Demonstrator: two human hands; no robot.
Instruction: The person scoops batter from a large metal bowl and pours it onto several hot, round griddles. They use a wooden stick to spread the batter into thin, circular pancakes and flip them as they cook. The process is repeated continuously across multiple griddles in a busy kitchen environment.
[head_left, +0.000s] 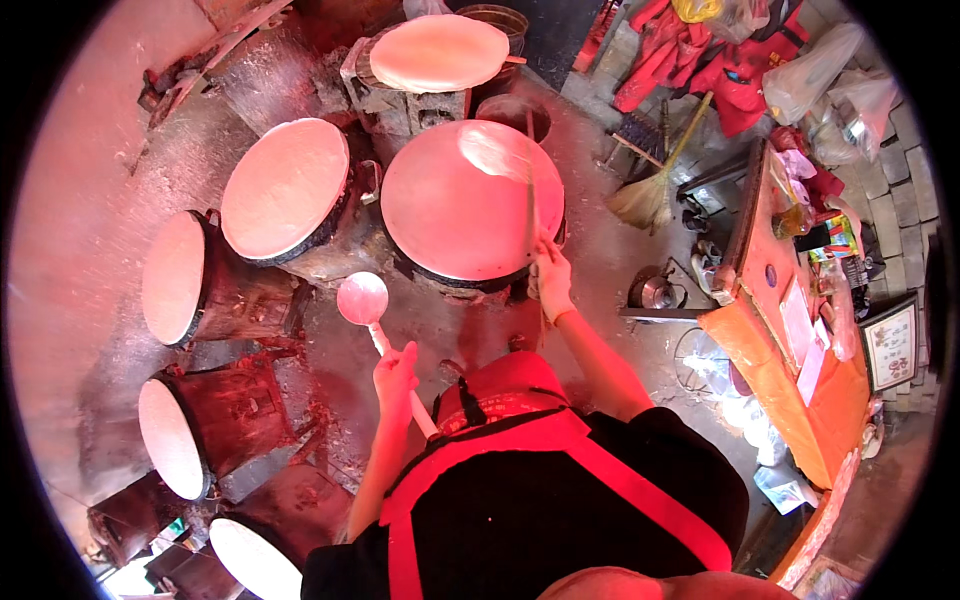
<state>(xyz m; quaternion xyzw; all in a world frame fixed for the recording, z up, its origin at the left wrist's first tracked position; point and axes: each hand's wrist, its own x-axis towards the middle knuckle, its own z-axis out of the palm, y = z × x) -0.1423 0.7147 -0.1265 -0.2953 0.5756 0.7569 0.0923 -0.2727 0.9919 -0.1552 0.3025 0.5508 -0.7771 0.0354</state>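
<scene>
In my left hand (395, 375) I grip the handle of a ladle (362, 298), its round bowl held out above the floor. My right hand (551, 277) is closed on a long thin tool (532, 199), possibly a spreader or scraper, which reaches across the right side of a large round griddle (457, 206). A pale, shiny patch of what looks like batter (491, 150) lies near the griddle's far edge. To the left, a second griddle (285, 187) is covered by a thin pale sheet. Behind the main griddle rests a round stack of thin flatbreads (439, 52).
More round-topped stoves (174, 277) curve along my left, one lower down (172, 439). A bucket (514, 116) stands behind the griddle. At right are a straw broom (649, 199), a metal kettle (658, 291) and a cluttered table with an orange cover (750, 375).
</scene>
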